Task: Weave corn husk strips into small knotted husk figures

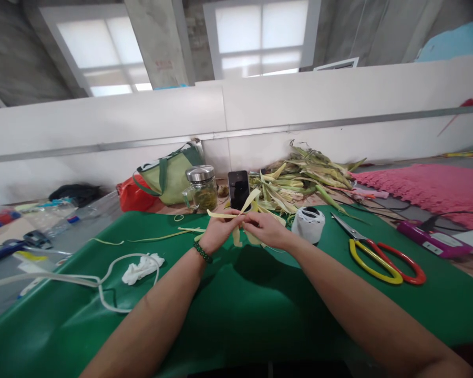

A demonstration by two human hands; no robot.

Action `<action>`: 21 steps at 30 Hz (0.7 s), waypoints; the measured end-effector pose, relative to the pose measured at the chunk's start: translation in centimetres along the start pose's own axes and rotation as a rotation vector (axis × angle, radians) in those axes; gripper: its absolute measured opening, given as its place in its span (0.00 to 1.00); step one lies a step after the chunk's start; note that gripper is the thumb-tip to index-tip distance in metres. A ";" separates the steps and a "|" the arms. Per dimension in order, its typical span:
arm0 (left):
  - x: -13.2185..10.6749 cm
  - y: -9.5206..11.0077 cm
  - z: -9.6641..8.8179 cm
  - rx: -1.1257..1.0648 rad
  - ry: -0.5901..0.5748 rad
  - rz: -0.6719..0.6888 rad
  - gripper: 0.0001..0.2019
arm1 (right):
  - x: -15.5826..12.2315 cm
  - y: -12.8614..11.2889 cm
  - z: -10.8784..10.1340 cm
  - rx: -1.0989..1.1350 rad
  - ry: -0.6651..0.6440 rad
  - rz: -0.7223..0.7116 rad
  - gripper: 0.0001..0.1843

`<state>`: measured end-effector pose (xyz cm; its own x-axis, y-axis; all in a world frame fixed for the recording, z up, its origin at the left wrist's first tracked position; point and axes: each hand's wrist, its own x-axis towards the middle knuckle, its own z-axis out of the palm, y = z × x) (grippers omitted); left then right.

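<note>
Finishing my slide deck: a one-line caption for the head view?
Left hand and right hand hold pale strips above a green mat, scissors at right.

Two bright windows (240, 26) break a grey concrete wall (347, 34) above white panels (142, 115).

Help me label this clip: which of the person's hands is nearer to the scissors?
Right. The right hand is left of the scissors, with the white spool between them. The left hand is farther left, on the right hand's other side.
</note>
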<state>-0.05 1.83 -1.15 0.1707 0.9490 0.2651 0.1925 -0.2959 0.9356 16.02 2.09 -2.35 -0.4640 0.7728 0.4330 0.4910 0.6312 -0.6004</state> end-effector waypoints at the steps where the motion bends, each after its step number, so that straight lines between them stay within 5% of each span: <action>1: 0.0 0.1 -0.1 0.035 0.014 0.006 0.14 | 0.0 0.0 -0.1 0.003 -0.026 0.002 0.11; 12: 0.0 0.5 -1.1 0.138 -0.092 0.007 0.12 | -0.2 1.5 -1.3 -0.131 -0.120 -0.060 0.08; 17: -0.1 -0.2 -0.3 -0.020 -0.219 -0.228 0.18 | 0.0 1.7 -0.8 -0.093 -0.105 -0.007 0.10; 21: -0.3 -0.1 0.5 -0.103 -0.148 -0.332 0.17 | 0.0 1.4 -0.7 -0.035 -0.121 0.072 0.08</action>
<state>0.33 1.53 -1.46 0.2541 0.9633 -0.0860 0.1642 0.0446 0.9854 17.17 3.02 -2.74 -0.5111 0.8041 0.3036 0.5511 0.5776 -0.6022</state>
